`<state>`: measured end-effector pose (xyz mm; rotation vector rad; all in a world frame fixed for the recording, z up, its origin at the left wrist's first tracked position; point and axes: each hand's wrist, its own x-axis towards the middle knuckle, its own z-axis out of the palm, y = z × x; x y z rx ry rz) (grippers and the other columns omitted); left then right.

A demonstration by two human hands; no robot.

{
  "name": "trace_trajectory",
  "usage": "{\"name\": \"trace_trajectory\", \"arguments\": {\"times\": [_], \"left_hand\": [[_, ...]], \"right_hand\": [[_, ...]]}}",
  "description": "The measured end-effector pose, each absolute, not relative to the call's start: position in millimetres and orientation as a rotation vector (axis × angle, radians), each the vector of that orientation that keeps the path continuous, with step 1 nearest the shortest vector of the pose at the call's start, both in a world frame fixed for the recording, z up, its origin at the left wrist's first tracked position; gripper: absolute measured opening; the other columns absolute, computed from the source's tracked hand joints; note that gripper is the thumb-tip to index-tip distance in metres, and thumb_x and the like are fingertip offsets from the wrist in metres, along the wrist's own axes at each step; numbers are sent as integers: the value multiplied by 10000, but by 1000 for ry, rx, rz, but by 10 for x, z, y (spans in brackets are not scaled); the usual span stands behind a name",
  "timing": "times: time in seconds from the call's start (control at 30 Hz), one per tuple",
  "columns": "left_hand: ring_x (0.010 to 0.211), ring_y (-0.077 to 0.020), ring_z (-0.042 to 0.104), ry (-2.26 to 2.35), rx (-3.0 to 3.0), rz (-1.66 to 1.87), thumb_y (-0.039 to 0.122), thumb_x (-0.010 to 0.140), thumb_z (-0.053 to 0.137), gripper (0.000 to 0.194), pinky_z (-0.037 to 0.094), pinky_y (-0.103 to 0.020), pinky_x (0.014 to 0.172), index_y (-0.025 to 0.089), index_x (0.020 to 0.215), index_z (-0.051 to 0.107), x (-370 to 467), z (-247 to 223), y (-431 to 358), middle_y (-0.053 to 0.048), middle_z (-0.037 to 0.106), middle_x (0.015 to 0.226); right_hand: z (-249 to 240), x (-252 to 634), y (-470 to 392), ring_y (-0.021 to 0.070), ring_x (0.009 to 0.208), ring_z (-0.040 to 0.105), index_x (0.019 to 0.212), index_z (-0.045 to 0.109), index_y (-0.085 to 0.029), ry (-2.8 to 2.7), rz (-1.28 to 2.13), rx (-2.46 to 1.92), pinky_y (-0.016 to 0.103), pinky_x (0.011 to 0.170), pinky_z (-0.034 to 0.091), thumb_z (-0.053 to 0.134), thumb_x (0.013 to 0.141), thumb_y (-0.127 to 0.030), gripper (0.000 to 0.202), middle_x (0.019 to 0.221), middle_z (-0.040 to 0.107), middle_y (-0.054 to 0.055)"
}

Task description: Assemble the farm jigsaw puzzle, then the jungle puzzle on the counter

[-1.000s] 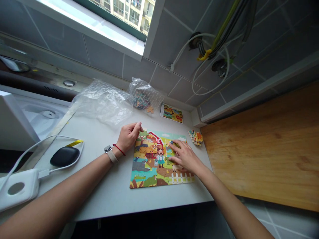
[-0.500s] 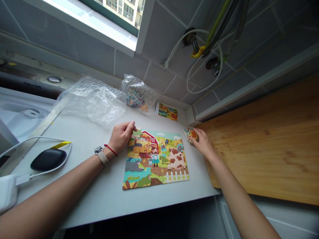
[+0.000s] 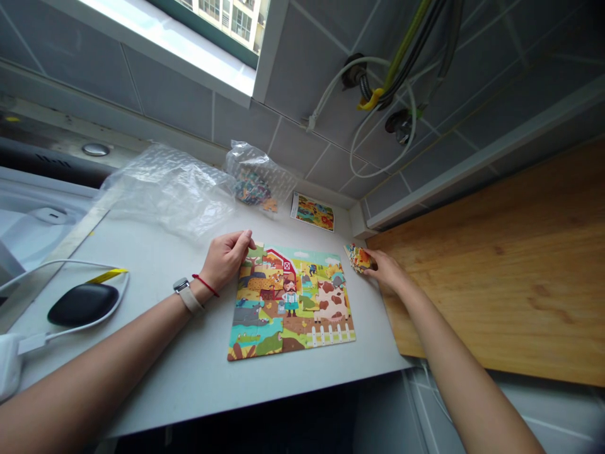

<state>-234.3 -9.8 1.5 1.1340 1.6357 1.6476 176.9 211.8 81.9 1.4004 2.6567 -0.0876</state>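
A farm-scene jigsaw puzzle (image 3: 290,306) lies flat on the white counter (image 3: 189,378), its pieces joined into a rectangle. At its upper left corner rests my left hand (image 3: 229,257), fingers curled closed; whether anything is inside them is hidden. My right hand (image 3: 382,270) is closed around the right side of a small stack of puzzle pieces (image 3: 358,258), just beyond the puzzle's upper right corner. Behind the puzzle lies a small picture card (image 3: 312,212) with a colourful animal scene.
A clear bag of loose pieces (image 3: 253,186) and a crumpled plastic wrap (image 3: 165,189) lie at the back. On the left are a black oval device (image 3: 83,304) and a white cable. A wooden board (image 3: 501,271) borders the right side.
The view has shifted slightly. My right hand has changed its grasp on the stack, its fingers now drawn together at the right side. My left hand stays at the puzzle's corner.
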Motion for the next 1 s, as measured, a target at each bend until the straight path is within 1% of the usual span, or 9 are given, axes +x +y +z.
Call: {"name": "trace_trajectory", "arguments": {"times": [0.13, 0.23, 0.33, 0.4, 0.5, 0.6, 0.87, 0.93, 1.0], "left_hand": [[435, -113, 425, 1628, 1125, 1648, 492, 983, 509, 484, 344, -247, 480, 175, 662, 685, -2343, 13, -102, 31, 468, 462], [437, -112, 425, 1626, 1119, 1647, 493, 979, 513, 480, 347, -244, 479, 174, 664, 684, -2344, 14, -100, 31, 469, 465], [430, -112, 422, 1620, 1112, 1652, 501, 974, 522, 478, 347, -244, 473, 175, 665, 687, -2345, 11, -96, 31, 469, 462], [427, -113, 424, 1616, 1103, 1652, 507, 973, 524, 481, 345, -244, 467, 176, 667, 690, -2345, 6, -95, 30, 470, 459], [426, -113, 427, 1615, 1102, 1644, 506, 973, 527, 480, 342, -242, 465, 174, 668, 693, -2345, 1, -99, 28, 471, 460], [422, -111, 418, 1618, 1098, 1639, 502, 972, 525, 478, 332, -245, 458, 173, 668, 693, -2341, 3, -105, 27, 471, 461], [435, -114, 412, 1616, 1095, 1632, 504, 965, 527, 472, 337, -246, 465, 173, 669, 686, -2345, 9, -106, 25, 470, 464], [433, -113, 410, 1611, 1092, 1635, 506, 961, 529, 470, 338, -246, 463, 173, 668, 684, -2347, 11, -105, 26, 465, 462], [429, -113, 406, 1607, 1090, 1634, 502, 956, 531, 466, 333, -246, 458, 174, 663, 682, -2346, 16, -104, 27, 460, 459]], "right_hand": [[908, 1799, 2046, 353, 1230, 696, 1420, 658, -200, 2665, -53, 1411, 479, 1070, 560, 768, 792, -177, 638, 1388, 704, 140], [966, 1806, 1884, 341, 1274, 675, 1436, 643, -197, 2754, -33, 1386, 503, 1129, 530, 741, 846, -214, 599, 1424, 679, 144], [965, 1779, 1580, 318, 1317, 652, 1465, 619, -212, 2899, -93, 1270, 509, 1168, 509, 705, 915, -264, 559, 1457, 657, 134], [929, 1749, 1328, 307, 1342, 634, 1486, 599, -228, 2955, -178, 1138, 512, 1175, 508, 693, 937, -263, 558, 1468, 653, 123], [865, 1712, 982, 306, 1332, 639, 1502, 584, -262, 2929, -316, 989, 523, 1139, 545, 713, 912, -206, 606, 1452, 670, 103], [833, 1713, 757, 312, 1293, 659, 1495, 592, -275, 2867, -409, 950, 527, 1099, 575, 736, 881, -161, 641, 1418, 694, 100], [852, 1764, 588, 325, 1262, 665, 1481, 603, -268, 2872, -445, 915, 530, 1067, 589, 807, 856, -179, 663, 1401, 701, 116], [882, 1731, 603, 321, 1263, 660, 1451, 625, -270, 2925, -415, 919, 523, 1064, 588, 792, 885, -212, 593, 1392, 701, 109], [919, 1690, 660, 313, 1231, 673, 1379, 675, -269, 2994, -351, 952, 512, 1052, 591, 733, 944, -248, 440, 1332, 723, 107]]}}
